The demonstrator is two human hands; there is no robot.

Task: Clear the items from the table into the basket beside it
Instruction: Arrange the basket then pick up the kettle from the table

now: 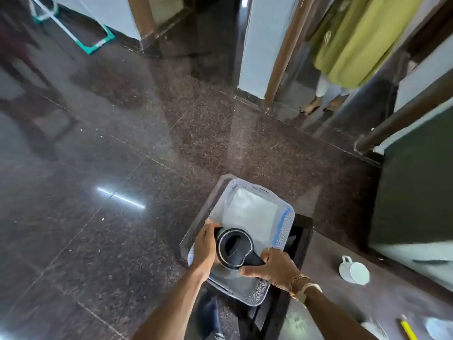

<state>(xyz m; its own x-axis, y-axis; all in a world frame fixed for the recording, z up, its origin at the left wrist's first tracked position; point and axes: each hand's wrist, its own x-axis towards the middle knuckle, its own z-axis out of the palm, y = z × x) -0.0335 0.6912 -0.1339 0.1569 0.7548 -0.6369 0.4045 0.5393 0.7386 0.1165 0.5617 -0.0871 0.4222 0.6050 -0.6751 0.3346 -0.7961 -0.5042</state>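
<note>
A black kettle-like jug [234, 249] with a round lid and a spout hangs upright inside the white perforated basket [285, 227], near its close end. My left hand [204, 246] holds the jug's left side, fingers wrapped toward the handle. My right hand [274, 266] grips it at the spout side. The basket rests on a dark stool [302, 231] beside the table [326, 271]. A white cloth or paper lines the basket's floor.
On the table lie a white mug [354, 269] on its side, a yellow pencil [408, 330] and a pale round object [438, 327] at the bottom right. A person in a green garment [353, 40] stands in the far doorway. Polished dark granite floor spreads left.
</note>
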